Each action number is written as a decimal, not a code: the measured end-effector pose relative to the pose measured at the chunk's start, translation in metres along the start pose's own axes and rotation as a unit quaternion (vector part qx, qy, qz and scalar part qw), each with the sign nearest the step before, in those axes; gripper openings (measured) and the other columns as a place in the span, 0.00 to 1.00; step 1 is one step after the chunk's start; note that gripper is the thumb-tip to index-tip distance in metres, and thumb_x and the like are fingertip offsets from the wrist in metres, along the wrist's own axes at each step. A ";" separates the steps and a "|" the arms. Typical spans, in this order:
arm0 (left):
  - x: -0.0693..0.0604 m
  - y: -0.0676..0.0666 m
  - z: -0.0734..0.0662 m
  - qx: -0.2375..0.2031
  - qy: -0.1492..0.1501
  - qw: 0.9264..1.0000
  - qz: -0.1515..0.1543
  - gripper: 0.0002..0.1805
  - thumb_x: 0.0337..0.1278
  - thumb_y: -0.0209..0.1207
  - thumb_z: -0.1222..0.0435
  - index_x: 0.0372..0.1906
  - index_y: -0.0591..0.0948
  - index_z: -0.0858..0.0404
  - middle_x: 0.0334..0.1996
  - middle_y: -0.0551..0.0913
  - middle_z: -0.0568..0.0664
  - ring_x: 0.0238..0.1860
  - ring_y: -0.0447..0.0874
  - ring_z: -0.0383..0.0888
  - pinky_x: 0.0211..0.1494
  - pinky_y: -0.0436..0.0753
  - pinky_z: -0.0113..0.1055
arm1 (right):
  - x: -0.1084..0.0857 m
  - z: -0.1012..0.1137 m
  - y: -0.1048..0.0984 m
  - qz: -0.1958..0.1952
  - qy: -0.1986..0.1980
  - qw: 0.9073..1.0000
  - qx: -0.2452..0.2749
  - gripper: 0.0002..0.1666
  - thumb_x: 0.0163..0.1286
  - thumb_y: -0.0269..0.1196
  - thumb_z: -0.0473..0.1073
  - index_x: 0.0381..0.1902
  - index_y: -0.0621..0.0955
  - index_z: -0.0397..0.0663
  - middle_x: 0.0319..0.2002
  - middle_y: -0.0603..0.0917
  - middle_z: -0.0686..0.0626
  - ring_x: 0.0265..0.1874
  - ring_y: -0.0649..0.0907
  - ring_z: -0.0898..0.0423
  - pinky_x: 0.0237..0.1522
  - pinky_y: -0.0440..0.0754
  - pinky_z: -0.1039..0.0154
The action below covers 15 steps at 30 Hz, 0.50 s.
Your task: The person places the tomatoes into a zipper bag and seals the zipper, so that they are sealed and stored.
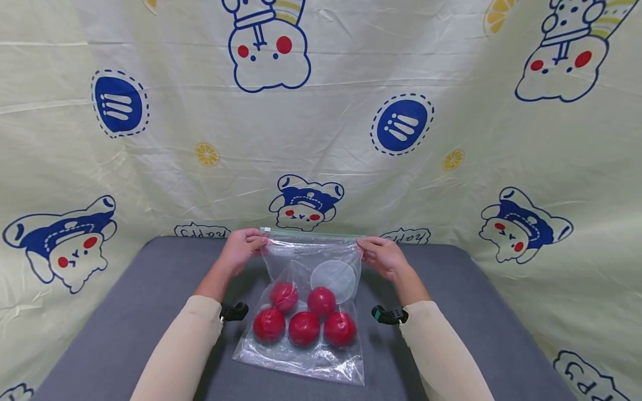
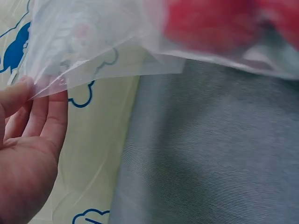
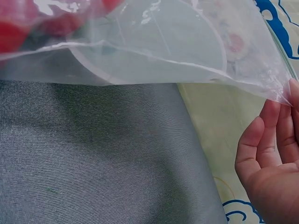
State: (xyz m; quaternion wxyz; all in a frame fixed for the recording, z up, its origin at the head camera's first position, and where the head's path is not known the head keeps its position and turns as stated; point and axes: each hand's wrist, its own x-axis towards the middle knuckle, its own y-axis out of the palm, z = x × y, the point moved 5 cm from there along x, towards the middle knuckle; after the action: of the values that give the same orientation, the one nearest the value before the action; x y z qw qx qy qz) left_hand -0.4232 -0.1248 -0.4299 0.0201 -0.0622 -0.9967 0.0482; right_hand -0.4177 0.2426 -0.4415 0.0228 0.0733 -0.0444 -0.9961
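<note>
A clear slider zip bag [image 1: 296, 362] hangs between both hands over the grey table. Several round red balls or fruits [image 1: 304, 328] show through its lower half. Behind the film at upper right is a pale round disc [image 1: 333, 281], also visible in the right wrist view; whether it is a print or a separate piece I cannot tell. My left hand [image 1: 242, 249] pinches the bag's top left corner near the white slider [image 1: 266, 229]. My right hand [image 1: 384, 257] pinches the top right corner. Thumb and fingers meet on the film in both wrist views.
The grey-covered table [image 1: 150, 312] extends to both sides of the bag. Behind it hangs a pale curtain [image 1: 331, 128] with blue cartoon prints. Black bands [image 1: 390, 315] sit at both wrists, by the light sleeves [image 1: 446, 351].
</note>
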 end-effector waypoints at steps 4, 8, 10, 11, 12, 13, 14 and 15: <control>0.001 0.000 -0.003 0.003 -0.001 1.000 -0.002 0.16 0.73 0.57 0.70 0.58 0.78 0.77 0.51 0.88 0.66 0.35 0.88 0.37 0.49 0.89 0.36 | 0.001 -0.001 0.000 -0.001 -0.008 1.000 0.017 0.06 0.72 0.66 0.38 0.34 0.87 0.52 0.28 0.87 0.56 0.29 0.86 0.61 0.39 0.86 0.66; 0.003 0.003 0.001 -0.021 -0.002 1.000 -0.015 0.16 0.74 0.57 0.69 0.57 0.78 0.78 0.42 0.91 0.58 0.34 0.87 0.36 0.46 0.89 0.33 | 0.003 -0.002 0.003 -0.015 -0.011 1.000 0.023 0.08 0.74 0.65 0.39 0.33 0.87 0.53 0.27 0.87 0.56 0.28 0.85 0.62 0.37 0.85 0.67; 0.004 0.004 0.005 -0.041 -0.010 0.999 -0.023 0.16 0.74 0.57 0.68 0.56 0.79 0.78 0.36 0.90 0.51 0.33 0.87 0.36 0.43 0.89 0.32 | 0.004 -0.003 0.005 -0.023 -0.009 1.000 0.019 0.06 0.74 0.65 0.39 0.35 0.86 0.52 0.27 0.87 0.56 0.28 0.85 0.62 0.36 0.84 0.67; 0.005 0.004 0.007 -0.049 -0.013 0.998 -0.027 0.16 0.74 0.58 0.68 0.56 0.79 0.78 0.33 0.89 0.49 0.32 0.86 0.36 0.42 0.89 0.32 | 0.005 -0.004 0.006 -0.027 -0.008 0.999 0.015 0.05 0.74 0.65 0.40 0.36 0.86 0.51 0.27 0.87 0.56 0.28 0.85 0.62 0.36 0.84 0.67; 0.005 0.004 0.009 -0.059 -0.019 0.998 -0.033 0.16 0.74 0.57 0.68 0.55 0.79 0.78 0.31 0.88 0.46 0.31 0.86 0.37 0.41 0.89 0.32 | 0.006 -0.004 0.006 -0.029 -0.007 0.999 0.011 0.03 0.74 0.65 0.40 0.39 0.86 0.49 0.28 0.87 0.56 0.29 0.85 0.62 0.37 0.84 0.67; 0.006 0.004 0.011 -0.066 -0.024 0.997 -0.039 0.16 0.74 0.57 0.68 0.55 0.79 0.78 0.30 0.87 0.45 0.31 0.86 0.37 0.40 0.88 0.32 | 0.006 -0.005 0.007 -0.032 -0.005 0.999 0.006 0.04 0.74 0.65 0.41 0.41 0.85 0.48 0.28 0.87 0.57 0.29 0.85 0.62 0.37 0.84 0.67; 0.006 0.004 0.012 -0.069 -0.028 0.996 -0.043 0.16 0.74 0.58 0.67 0.55 0.79 0.78 0.28 0.87 0.44 0.30 0.85 0.37 0.39 0.88 0.31 | 0.007 -0.005 0.008 -0.038 -0.003 0.999 0.002 0.05 0.74 0.65 0.41 0.43 0.85 0.47 0.28 0.87 0.56 0.29 0.85 0.62 0.37 0.84 0.67; 0.007 0.003 0.013 -0.072 -0.031 0.996 -0.045 0.17 0.74 0.58 0.67 0.56 0.79 0.78 0.28 0.86 0.44 0.30 0.85 0.37 0.39 0.89 0.32 | 0.008 -0.006 0.009 -0.043 -0.001 0.999 0.002 0.07 0.74 0.66 0.41 0.45 0.85 0.45 0.29 0.87 0.56 0.29 0.85 0.62 0.37 0.84 0.68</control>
State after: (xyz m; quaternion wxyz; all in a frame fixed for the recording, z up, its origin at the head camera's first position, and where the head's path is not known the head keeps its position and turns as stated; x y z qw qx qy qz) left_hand -0.4305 -0.1221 -0.4433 -0.0128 -0.0168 -0.9995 -0.0232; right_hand -0.4243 0.2332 -0.4475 -0.0202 0.0743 -0.0428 -0.9961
